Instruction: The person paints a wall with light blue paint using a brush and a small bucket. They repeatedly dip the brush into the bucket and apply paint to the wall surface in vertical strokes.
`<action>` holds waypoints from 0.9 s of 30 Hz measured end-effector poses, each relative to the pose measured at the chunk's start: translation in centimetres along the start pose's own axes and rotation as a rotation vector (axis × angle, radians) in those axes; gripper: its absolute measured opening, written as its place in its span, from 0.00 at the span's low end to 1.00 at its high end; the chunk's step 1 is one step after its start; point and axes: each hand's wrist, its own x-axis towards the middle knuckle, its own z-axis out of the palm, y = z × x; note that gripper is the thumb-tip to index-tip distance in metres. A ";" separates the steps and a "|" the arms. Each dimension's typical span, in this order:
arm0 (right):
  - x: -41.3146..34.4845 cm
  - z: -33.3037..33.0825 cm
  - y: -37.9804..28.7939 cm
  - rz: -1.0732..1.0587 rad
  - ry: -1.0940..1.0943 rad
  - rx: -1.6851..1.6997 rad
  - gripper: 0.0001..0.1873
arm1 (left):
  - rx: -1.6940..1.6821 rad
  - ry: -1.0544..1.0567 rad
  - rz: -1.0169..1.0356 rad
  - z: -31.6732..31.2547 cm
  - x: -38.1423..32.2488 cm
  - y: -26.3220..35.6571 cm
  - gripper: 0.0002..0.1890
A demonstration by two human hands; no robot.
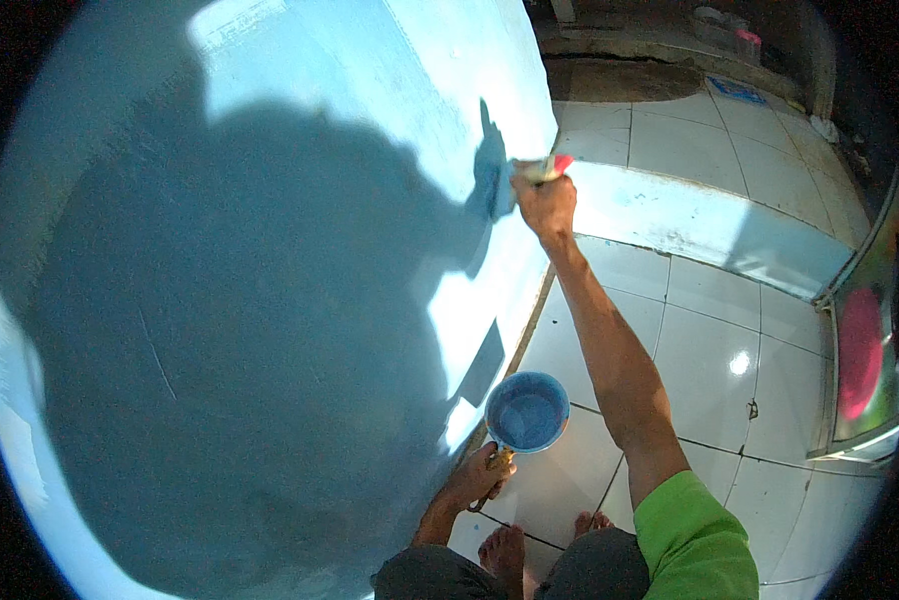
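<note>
My right hand [547, 201] is closed around the handle of a paintbrush [545, 169] with a red handle end. The brush lies against or very near the light blue wall [269, 300], close to the wall's right edge; its bristles are mostly hidden behind the hand. Lower down, my left hand [487, 474] grips the handle of a round blue dipper [527, 412], which has blue paint inside and is held over the tiled floor beside the wall. A large shadow of head and arm falls across the wall.
White floor tiles [704, 352] lie under my bare feet [503, 551]. A raised tiled step [667, 195] with a pale blue front adjoins the wall at right. A framed panel with a pink shape [860, 352] stands at far right. A blue packet [736, 90] lies on the step.
</note>
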 end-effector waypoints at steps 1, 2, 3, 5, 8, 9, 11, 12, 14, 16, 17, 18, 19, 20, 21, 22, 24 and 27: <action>1.2 -0.4 -1.1 0.005 -0.003 0.063 0.16 | 0.007 -0.006 -0.011 0.2 -0.1 0.6 0.16; 0.9 -1.2 -4.1 0.046 0.004 0.462 0.16 | 0.002 0.003 -0.029 0.2 -0.7 1.3 0.16; 0.6 -2.1 -7.4 0.089 0.012 0.864 0.17 | -0.003 0.017 -0.044 0.1 -1.2 1.6 0.16; 0.6 -3.0 -9.7 0.074 0.000 1.076 0.20 | 0.011 0.027 0.015 -0.1 -0.7 0.5 0.16; -1.6 -1.7 -9.6 0.097 -0.035 1.221 0.23 | 0.012 0.041 0.041 -0.1 -0.8 -0.1 0.16; -2.7 -1.6 -9.1 0.098 -0.048 1.236 0.23 | 0.011 0.039 0.052 0.1 -0.7 0.2 0.16; -5.1 -1.9 -5.2 0.139 0.022 0.973 0.22 | 0.042 0.020 0.013 0.4 -0.4 1.4 0.17; -6.2 -2.1 -2.8 0.190 0.099 0.884 0.19 | 0.059 0.026 -0.005 0.4 -0.4 1.9 0.17; -8.5 -3.2 0.8 0.173 0.104 0.736 0.12 | 0.044 0.043 0.015 0.2 -1.3 1.9 0.18; -10.8 -3.8 0.8 0.282 0.045 0.571 0.11 | 0.052 0.034 0.022 0.1 -1.2 1.4 0.19; -11.8 -3.7 0.7 0.323 -0.027 0.501 0.11 | 0.074 0.030 0.016 -0.2 -1.0 1.0 0.20; -12.4 -3.7 -0.2 0.297 -0.076 0.433 0.12 | 0.095 0.014 0.022 -0.2 -0.6 0.8 0.20; -12.8 -3.3 -2.0 0.268 -0.127 0.375 0.13 | 0.079 0.010 0.018 -0.1 -0.4 0.9 0.21; -12.8 -3.4 -3.8 0.254 -0.167 0.372 0.15 | 0.062 0.004 0.013 0.1 -0.3 1.1 0.21; -12.5 -3.6 -6.1 0.234 -0.181 0.417 0.15 | 0.045 -0.001 0.011 0.2 -0.2 1.1 0.21; -12.2 -3.5 -8.5 0.219 -0.206 0.472 0.16 | 0.020 0.001 0.010 0.0 -0.3 0.6 0.22; -11.4 -3.1 -13.2 0.134 -0.236 0.562 0.16 | -0.036 -0.008 0.014 -0.4 0.2 -1.2 0.22; -8.9 -2.8 -19.2 -0.164 -0.251 0.703 0.16 | 0.104 0.028 0.160 0.0 2.4 -2.6 0.20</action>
